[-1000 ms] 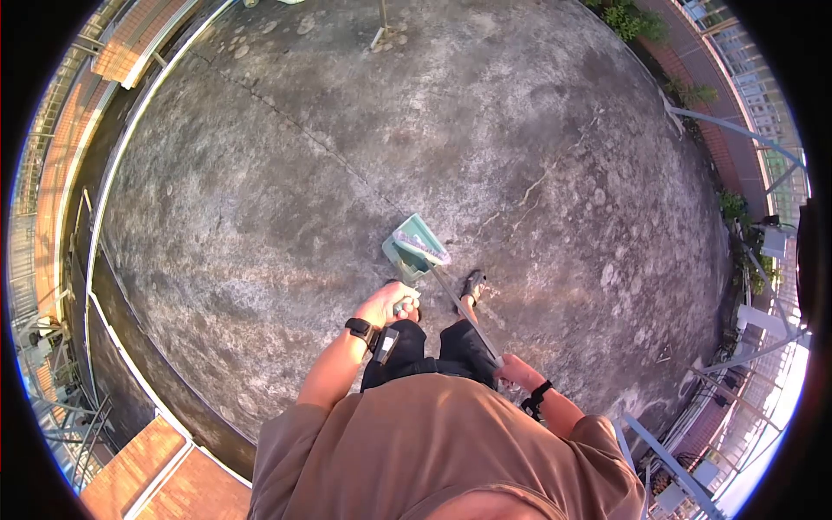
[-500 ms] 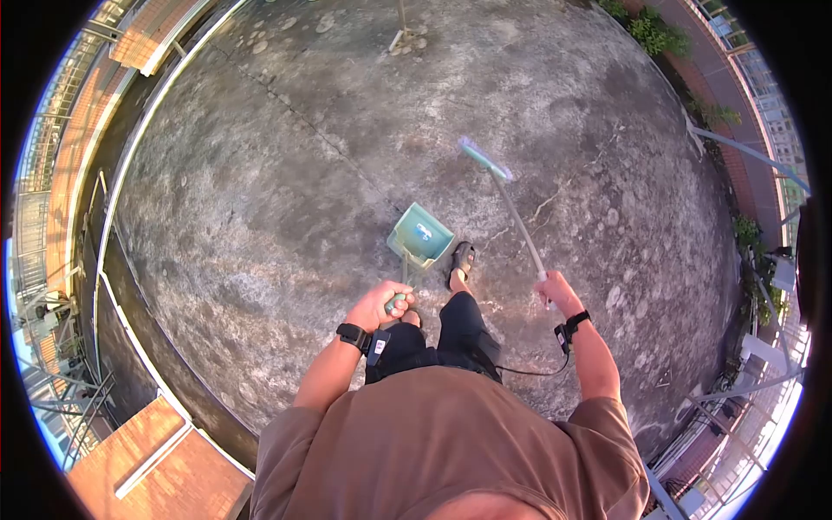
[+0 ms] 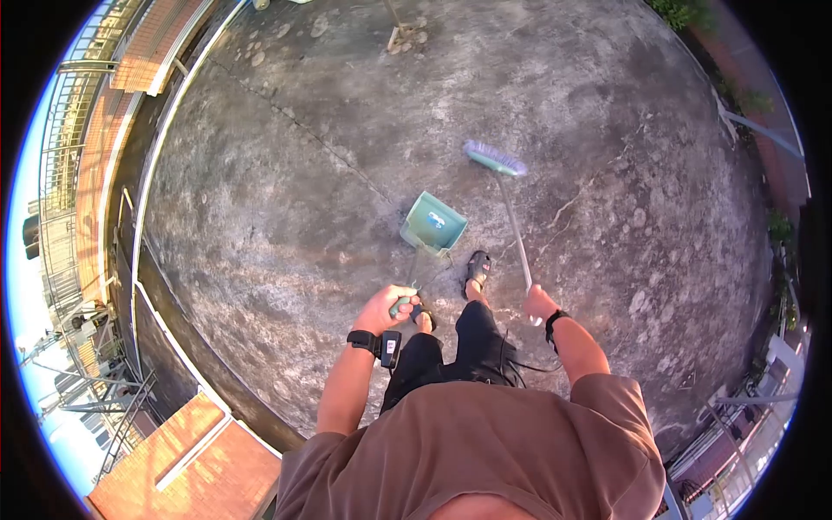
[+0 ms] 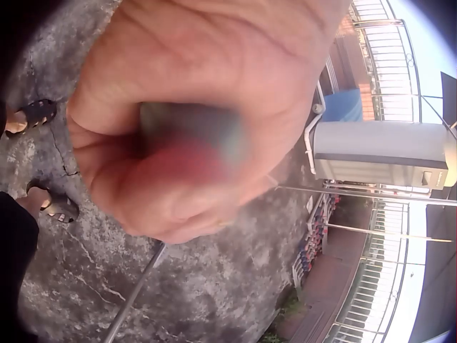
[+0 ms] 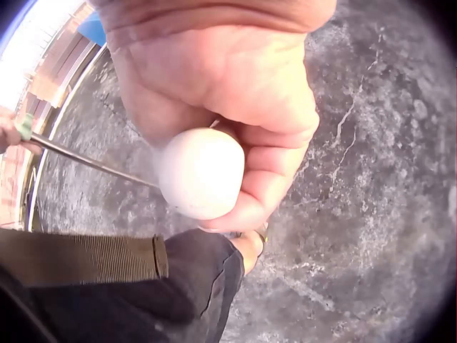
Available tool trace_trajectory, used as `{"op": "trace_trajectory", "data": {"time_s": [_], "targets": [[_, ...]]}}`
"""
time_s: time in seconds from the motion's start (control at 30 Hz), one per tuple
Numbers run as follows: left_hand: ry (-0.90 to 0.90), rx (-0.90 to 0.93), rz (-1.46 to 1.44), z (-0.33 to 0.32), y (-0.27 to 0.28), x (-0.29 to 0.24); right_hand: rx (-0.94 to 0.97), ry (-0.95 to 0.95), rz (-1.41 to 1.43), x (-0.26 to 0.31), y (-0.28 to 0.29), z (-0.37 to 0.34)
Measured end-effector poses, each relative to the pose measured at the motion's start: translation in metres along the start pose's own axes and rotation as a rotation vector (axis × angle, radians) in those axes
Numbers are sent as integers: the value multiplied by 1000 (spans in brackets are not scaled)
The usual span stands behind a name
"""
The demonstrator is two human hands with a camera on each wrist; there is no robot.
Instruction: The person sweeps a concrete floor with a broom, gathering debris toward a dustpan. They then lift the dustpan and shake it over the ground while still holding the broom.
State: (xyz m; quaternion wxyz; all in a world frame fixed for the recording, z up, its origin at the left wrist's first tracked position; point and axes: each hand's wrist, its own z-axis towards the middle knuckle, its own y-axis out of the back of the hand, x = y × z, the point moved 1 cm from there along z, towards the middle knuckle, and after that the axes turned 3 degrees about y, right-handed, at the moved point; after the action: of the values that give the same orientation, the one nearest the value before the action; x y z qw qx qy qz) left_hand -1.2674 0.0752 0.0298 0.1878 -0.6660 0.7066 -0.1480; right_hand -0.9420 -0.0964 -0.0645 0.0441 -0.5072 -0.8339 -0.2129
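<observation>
In the head view my left hand (image 3: 390,308) grips the green handle end of a long-handled dustpan (image 3: 418,227). Its pale green pan lies in front of my feet, with a small blue-and-white piece (image 3: 436,220) in it. My right hand (image 3: 541,303) holds a broom by the top of its pale stick (image 3: 517,236). The broom head (image 3: 496,161), green with purple bristles, is over the ground ahead and to the right of the pan. In the right wrist view, curled fingers (image 5: 268,168) surround the stick below its white rounded end (image 5: 202,174). The left wrist view shows the dustpan handle (image 4: 189,123) blurred inside the fist.
Stained, cracked concrete (image 3: 347,251) surrounds my sandalled feet (image 3: 477,264). A white pipe (image 3: 146,217) runs along the left side beside a gutter. A post base (image 3: 400,36) stands far ahead, and metal frames line the right edge.
The broom head was over the dustpan, then swung out forward and right. My right hand rose from beside my thigh and moved outward with the stick. My left hand still grips the dustpan handle.
</observation>
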Motion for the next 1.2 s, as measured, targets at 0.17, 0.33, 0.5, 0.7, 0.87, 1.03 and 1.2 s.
{"op": "trace_trajectory", "data": {"time_s": [0.17,0.33,0.5,0.7,0.87,1.03,1.2], "targets": [[-9,46,41,-6,7,-18,238,-24,-114,-38,-59,-76],[48,95,19,-5,26,-24,242,-31,211,-6,-41,-133],[67,132,-57,-3,43,-25,32,28,323,21,-42,-129],[70,87,-49,-21,44,-46,-214,93,273,103,30,-52],[80,116,-81,-28,64,-62,-236,157,212,127,57,75],[20,57,-23,-44,57,-76,-182,13,53,142,-18,75],[8,119,-59,-24,73,-90,119,-75,-224,71,-106,-16]]}}
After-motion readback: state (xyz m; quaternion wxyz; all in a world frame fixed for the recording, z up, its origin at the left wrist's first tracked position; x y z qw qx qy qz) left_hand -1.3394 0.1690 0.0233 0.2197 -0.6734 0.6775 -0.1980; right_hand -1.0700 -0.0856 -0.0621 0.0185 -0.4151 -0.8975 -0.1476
